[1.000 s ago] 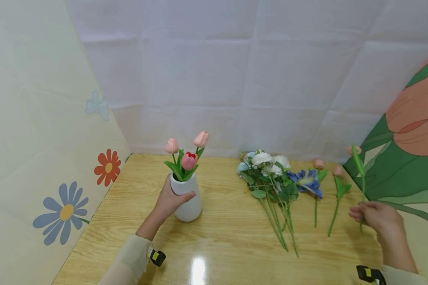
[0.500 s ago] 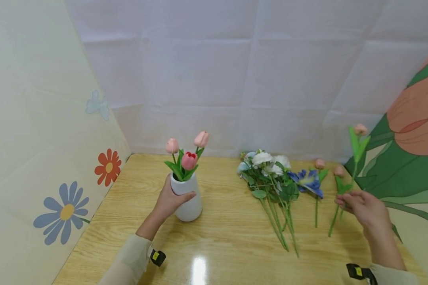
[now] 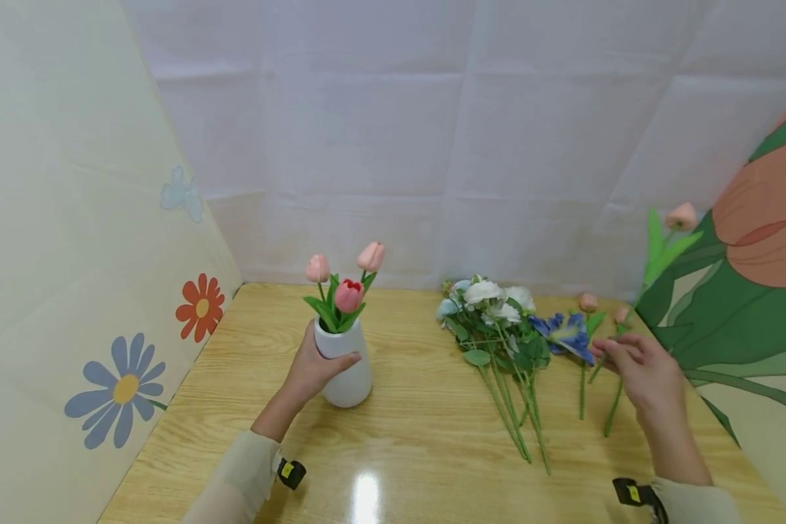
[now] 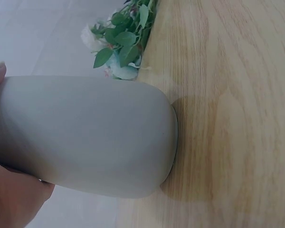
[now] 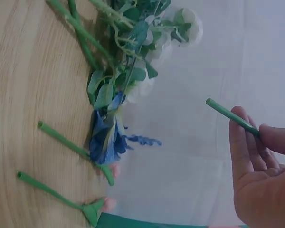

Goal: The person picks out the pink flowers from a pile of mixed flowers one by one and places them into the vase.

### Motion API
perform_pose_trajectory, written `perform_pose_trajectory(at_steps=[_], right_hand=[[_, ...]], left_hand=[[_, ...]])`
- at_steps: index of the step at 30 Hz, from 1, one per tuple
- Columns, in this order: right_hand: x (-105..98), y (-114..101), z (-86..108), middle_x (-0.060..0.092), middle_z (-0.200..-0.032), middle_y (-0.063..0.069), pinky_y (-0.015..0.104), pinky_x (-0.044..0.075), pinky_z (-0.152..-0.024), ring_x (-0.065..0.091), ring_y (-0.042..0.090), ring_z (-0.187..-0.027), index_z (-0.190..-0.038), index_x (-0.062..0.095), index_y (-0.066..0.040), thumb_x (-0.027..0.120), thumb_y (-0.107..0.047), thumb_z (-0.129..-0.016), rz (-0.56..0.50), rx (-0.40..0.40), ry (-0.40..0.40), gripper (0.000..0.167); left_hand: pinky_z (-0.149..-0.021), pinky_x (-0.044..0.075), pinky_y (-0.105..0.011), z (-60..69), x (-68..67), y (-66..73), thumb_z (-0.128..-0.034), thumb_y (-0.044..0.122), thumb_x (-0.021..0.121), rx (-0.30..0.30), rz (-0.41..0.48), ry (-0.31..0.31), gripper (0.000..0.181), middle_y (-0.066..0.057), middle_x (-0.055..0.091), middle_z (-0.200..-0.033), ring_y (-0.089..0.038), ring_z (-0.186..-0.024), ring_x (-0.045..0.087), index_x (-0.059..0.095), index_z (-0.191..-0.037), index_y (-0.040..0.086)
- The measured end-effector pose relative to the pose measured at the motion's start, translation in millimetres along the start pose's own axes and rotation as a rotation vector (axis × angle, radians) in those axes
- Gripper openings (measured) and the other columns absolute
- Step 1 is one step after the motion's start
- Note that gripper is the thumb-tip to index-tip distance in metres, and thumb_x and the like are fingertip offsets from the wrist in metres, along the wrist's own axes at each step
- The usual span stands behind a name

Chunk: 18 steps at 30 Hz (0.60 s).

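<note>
My left hand (image 3: 317,367) grips the upper part of a white vase (image 3: 348,375), which stands on the table. Two pale pink tulips (image 3: 317,268) and a deeper pink tulip (image 3: 349,296) rise from its mouth. Over the right side of the table, my right hand (image 3: 651,375) pinches the stem of another pale pink tulip (image 3: 682,217) between thumb and fingers. In the right wrist view the lower end of that green stem (image 5: 223,111) sticks out past the fingertips. The tulip leans to the right, its bloom well above the table.
White flowers (image 3: 491,298) with long stems lie right of centre on the table (image 3: 419,437). Beside them rests a blue flower (image 3: 565,335). Two more pink tulips (image 3: 588,303) lie near the right hand. Cloth walls stand behind and at both sides.
My right hand has moved left with the tulip, whose bloom has risen and now tilts right. The left hand and the vase have stayed in place.
</note>
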State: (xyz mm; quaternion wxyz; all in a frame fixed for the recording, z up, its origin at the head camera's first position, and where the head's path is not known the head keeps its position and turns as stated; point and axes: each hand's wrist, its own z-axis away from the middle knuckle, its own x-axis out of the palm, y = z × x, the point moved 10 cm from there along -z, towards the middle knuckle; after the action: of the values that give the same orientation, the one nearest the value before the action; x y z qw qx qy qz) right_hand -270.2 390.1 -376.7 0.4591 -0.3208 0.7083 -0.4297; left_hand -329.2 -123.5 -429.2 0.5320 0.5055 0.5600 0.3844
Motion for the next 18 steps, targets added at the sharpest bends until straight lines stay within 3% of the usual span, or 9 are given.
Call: perform_pose_trajectory(at_steps=[7,12,18], right_hand=[[16,-22,1.7,0.062,-0.086,-0.034,0.008,0.052,-0.07,0.065,-0.014,-0.077,-0.121,0.051,0.013,0.057,-0.015,-0.104,0.045,-0.089,0.017,0.034],[28,-36,4.0,0.063,-0.089,-0.035,0.009,0.052,-0.069,0.064,-0.014,-0.079,-0.123,0.053,0.012,0.058,-0.022,-0.104,0.092,-0.116,0.018,0.039],[46,-51,5.6,0.065,-0.091,-0.029,0.012,0.054,-0.075,0.067,-0.009,-0.083,-0.122,0.052,0.01,0.058,-0.02,-0.104,0.012,-0.136,-0.027,0.036]], left_hand=[[-0.105,0.041,-0.06,-0.7,1.4,2.9,-0.0799,0.019,0.087,0.024,0.001,-0.002,0.093,-0.012,0.051,-0.141,-0.034,-0.127,0.051,0.028,-0.152,0.014],[-0.106,0.041,-0.06,-1.1,0.2,0.6,-0.0799,0.02,0.087,0.011,-0.002,0.006,0.094,-0.012,0.051,-0.142,-0.034,-0.127,0.051,0.028,-0.153,0.013],[-0.106,0.041,-0.059,-1.0,-0.6,0.5,-0.0791,0.021,0.088,0.009,0.008,0.003,0.093,-0.01,0.051,-0.141,-0.033,-0.127,0.051,0.029,-0.151,0.016]])
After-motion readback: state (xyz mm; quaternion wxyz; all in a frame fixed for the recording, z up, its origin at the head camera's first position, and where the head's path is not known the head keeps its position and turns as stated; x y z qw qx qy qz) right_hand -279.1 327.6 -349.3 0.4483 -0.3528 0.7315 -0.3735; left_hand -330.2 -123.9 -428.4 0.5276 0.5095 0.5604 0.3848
